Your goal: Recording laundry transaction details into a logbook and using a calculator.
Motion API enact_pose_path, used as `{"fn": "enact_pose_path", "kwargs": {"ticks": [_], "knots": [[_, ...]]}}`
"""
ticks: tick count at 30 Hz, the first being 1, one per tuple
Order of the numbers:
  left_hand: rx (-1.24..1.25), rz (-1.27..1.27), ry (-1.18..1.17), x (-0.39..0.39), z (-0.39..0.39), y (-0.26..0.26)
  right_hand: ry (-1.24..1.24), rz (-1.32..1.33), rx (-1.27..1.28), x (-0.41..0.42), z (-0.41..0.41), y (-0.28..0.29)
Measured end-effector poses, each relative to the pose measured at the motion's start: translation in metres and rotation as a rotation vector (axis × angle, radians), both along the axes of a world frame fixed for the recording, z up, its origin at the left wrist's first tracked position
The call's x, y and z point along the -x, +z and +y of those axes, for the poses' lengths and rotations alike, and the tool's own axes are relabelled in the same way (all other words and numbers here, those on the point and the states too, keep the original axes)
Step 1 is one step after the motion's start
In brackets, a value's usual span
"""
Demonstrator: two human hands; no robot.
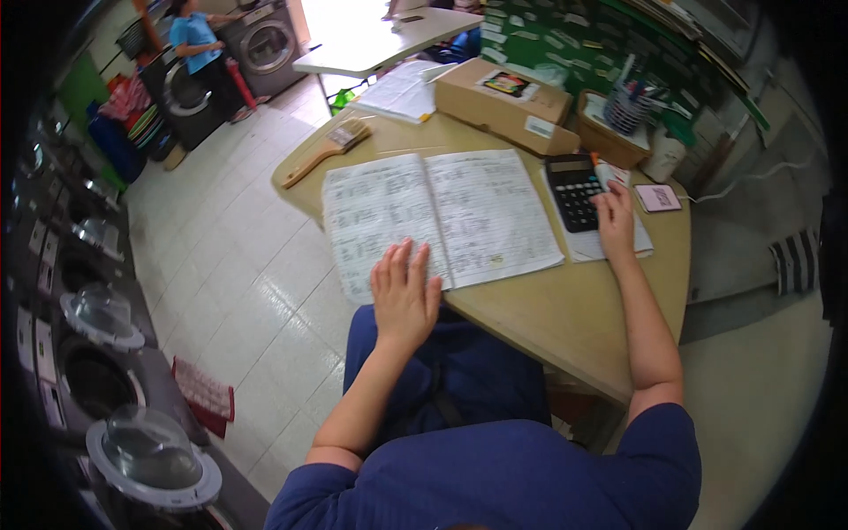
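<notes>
An open ruled notebook with handwriting (490, 218) lies on the beige table (563, 305) before me. My left hand (405, 291) rests flat on the lower part of its left page, fingers somewhat spread, holding nothing. My right hand (616, 215) is at the right edge of a black desktop calculator (573, 199), its fingertips at the keys; whether they press one I cannot tell. Beneath the calculator is a paper pad (589, 245). A phone (657, 198) with a cable lies right of that hand. Left of the notebook's top lies a wooden-handled paintbrush (324, 152).
At the table's back stand a cardboard box (490, 106), loose papers (397, 93), a basket (606, 132) and a pen holder (629, 109). Front-loading washing machines, some with open round doors (152, 457), line the left. A person in a blue top (192, 40) stands at machines farther off.
</notes>
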State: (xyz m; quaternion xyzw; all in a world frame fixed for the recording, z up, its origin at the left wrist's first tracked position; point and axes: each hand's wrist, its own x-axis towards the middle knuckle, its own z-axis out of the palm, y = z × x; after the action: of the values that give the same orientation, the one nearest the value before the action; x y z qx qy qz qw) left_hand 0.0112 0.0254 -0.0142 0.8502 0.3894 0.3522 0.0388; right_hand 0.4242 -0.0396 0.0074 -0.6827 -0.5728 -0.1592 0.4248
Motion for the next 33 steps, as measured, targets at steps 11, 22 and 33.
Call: {"fn": "enact_pose_path", "kwargs": {"ticks": [11, 22, 33], "knots": [[-0.009, 0.035, 0.025, 0.001, 0.002, -0.002, 0.132, -0.178, 0.174, 0.042, -0.001, 0.028], [-0.015, 0.027, 0.023, 0.002, 0.0, -0.002, -0.025, -0.167, 0.04, 0.028, 0.007, 0.022], [-0.006, 0.023, 0.042, 0.005, 0.001, -0.003, -0.122, -0.147, -0.075, 0.015, -0.006, 0.029]]}}
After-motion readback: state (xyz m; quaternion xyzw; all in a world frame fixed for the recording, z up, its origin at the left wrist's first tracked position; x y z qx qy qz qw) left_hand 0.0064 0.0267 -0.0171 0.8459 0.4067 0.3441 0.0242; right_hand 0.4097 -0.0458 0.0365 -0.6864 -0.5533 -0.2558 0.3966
